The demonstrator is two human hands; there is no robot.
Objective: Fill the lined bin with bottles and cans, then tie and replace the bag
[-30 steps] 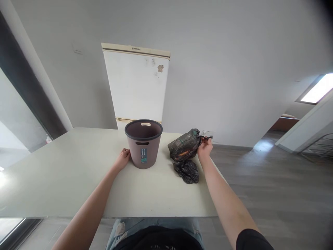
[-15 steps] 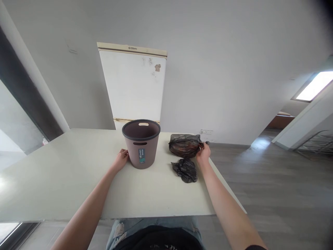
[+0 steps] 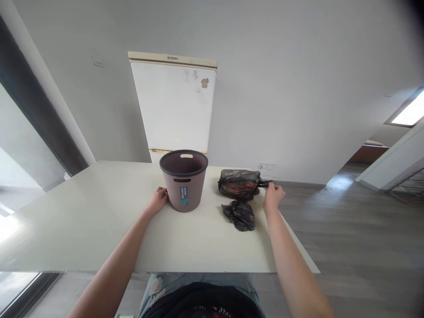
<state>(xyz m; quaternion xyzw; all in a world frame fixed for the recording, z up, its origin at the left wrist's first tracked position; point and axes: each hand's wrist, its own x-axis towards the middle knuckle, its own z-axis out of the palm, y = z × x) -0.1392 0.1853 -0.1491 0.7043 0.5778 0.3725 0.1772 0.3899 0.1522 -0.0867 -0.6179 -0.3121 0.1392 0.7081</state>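
Observation:
A brown plastic waste bin (image 3: 183,185) with a dark rim stands upright on the white table (image 3: 82,221). My left hand (image 3: 158,199) rests on the table with its curled fingers pressed against the bin's lower left side. To the right of the bin a filled black bag (image 3: 239,183) lies on its side, its tied end pointing right. My right hand (image 3: 273,197) hovers just right of that tied end, fingers loosely apart, holding nothing. A smaller crumpled black bag (image 3: 241,214) lies in front of the filled one.
An old white fridge (image 3: 174,106) stands against the grey wall behind the table. The table's right edge runs close beside my right arm, with grey wooden floor (image 3: 347,247) beyond it. A wall socket (image 3: 266,166) sits low behind the bags.
The filled bag was lifted by its tied end, then laid flat on the table. My right hand has let go and drawn a little to the right. The left hand stayed at the bin.

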